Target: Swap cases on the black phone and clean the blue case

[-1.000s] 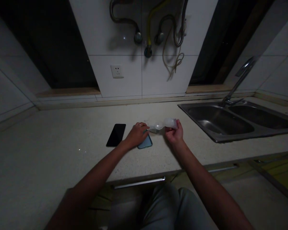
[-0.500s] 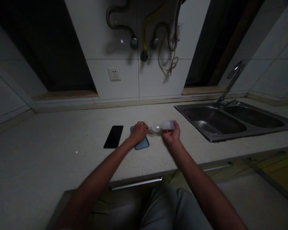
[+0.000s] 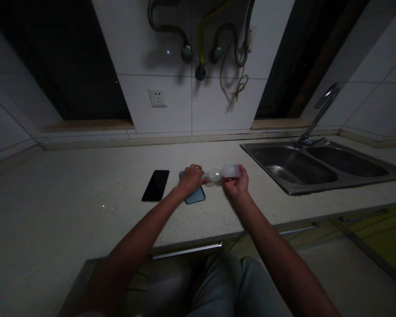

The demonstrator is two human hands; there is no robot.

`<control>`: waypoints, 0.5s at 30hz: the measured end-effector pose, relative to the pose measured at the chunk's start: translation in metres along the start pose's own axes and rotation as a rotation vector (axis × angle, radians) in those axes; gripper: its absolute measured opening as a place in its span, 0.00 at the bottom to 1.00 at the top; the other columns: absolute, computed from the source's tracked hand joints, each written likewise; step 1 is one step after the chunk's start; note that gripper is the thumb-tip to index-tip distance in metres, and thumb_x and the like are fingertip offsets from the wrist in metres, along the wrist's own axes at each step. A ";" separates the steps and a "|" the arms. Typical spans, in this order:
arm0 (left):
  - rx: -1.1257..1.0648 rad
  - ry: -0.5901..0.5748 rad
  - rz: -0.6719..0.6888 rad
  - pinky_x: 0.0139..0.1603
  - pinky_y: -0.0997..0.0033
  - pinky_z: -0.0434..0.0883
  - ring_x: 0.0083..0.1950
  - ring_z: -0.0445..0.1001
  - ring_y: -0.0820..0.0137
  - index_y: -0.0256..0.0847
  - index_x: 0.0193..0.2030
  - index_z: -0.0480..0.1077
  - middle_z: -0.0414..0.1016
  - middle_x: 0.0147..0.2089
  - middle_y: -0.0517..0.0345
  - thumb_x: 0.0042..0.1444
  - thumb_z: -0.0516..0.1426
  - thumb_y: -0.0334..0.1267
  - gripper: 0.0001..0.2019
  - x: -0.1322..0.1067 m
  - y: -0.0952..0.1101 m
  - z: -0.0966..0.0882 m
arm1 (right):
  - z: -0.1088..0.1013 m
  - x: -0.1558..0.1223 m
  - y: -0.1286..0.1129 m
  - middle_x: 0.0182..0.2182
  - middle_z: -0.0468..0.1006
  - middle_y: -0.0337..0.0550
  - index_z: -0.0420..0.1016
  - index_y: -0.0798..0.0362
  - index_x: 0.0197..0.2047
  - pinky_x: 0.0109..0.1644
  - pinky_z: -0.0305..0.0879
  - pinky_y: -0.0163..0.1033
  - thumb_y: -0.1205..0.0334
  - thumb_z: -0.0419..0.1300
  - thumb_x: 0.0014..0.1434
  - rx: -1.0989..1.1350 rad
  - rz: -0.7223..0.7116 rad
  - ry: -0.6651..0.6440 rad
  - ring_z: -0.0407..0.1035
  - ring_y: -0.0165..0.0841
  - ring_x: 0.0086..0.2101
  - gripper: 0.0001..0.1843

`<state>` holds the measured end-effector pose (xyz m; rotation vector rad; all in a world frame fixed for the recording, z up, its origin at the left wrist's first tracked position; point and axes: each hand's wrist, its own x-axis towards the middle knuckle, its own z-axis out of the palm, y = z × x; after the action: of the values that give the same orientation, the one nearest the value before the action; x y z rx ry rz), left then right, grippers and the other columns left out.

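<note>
My right hand (image 3: 236, 182) is closed around a translucent whitish bottle (image 3: 231, 171), held on its side above the counter with its mouth end toward the left. A round pale cap (image 3: 215, 175) shows at that end, between my two hands. My left hand (image 3: 192, 178) has its fingers closed on a small clear piece (image 3: 205, 176) beside the cap; its kind is too dim to make out. Under my left hand lies a blue-grey phone case (image 3: 195, 197), partly covered by the hand and wrist. A black phone (image 3: 156, 185) lies flat to the left of the case.
A steel double sink (image 3: 290, 176) with a tall faucet (image 3: 320, 114) is set into the counter (image 3: 125, 176) on the right. Pipes and valves (image 3: 186, 53) hang on the tiled wall above a socket (image 3: 157, 98). Drawer handles (image 3: 188, 251) run below the counter edge.
The view has shifted slightly. Both hands keep nearly the same places and grips, with the bottle still on its side and the cap between them.
</note>
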<state>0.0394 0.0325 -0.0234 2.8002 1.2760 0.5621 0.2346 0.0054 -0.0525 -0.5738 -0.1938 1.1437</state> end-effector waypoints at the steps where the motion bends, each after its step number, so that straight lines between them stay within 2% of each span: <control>1: -0.002 -0.015 -0.007 0.54 0.58 0.65 0.58 0.68 0.56 0.39 0.42 0.78 0.75 0.54 0.45 0.60 0.60 0.42 0.10 0.000 0.000 0.000 | 0.000 0.000 0.000 0.21 0.76 0.31 0.69 0.50 0.30 0.21 0.63 0.30 0.54 0.64 0.54 0.006 0.001 0.014 0.71 0.28 0.21 0.11; 4: -0.016 -0.022 -0.016 0.54 0.60 0.65 0.55 0.69 0.59 0.40 0.41 0.78 0.77 0.51 0.48 0.61 0.58 0.39 0.08 0.002 0.001 0.000 | 0.001 -0.001 0.000 0.21 0.76 0.31 0.69 0.50 0.30 0.20 0.63 0.30 0.54 0.65 0.53 0.024 -0.002 0.058 0.71 0.28 0.21 0.11; 10: -0.070 0.041 -0.026 0.55 0.58 0.64 0.55 0.69 0.58 0.39 0.42 0.77 0.76 0.48 0.46 0.62 0.57 0.37 0.08 0.003 0.002 -0.001 | 0.001 -0.001 0.000 0.21 0.76 0.30 0.69 0.50 0.31 0.20 0.62 0.30 0.53 0.65 0.52 0.001 -0.017 0.021 0.70 0.27 0.20 0.12; 15: -0.049 -0.038 -0.037 0.54 0.57 0.65 0.57 0.69 0.56 0.39 0.40 0.78 0.76 0.51 0.45 0.60 0.60 0.41 0.09 0.001 0.002 0.001 | 0.001 0.000 -0.001 0.21 0.75 0.31 0.69 0.50 0.31 0.20 0.63 0.30 0.53 0.63 0.54 0.025 0.008 0.056 0.70 0.28 0.21 0.10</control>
<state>0.0420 0.0319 -0.0233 2.7286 1.2861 0.5284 0.2344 0.0053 -0.0508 -0.5843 -0.1289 1.1351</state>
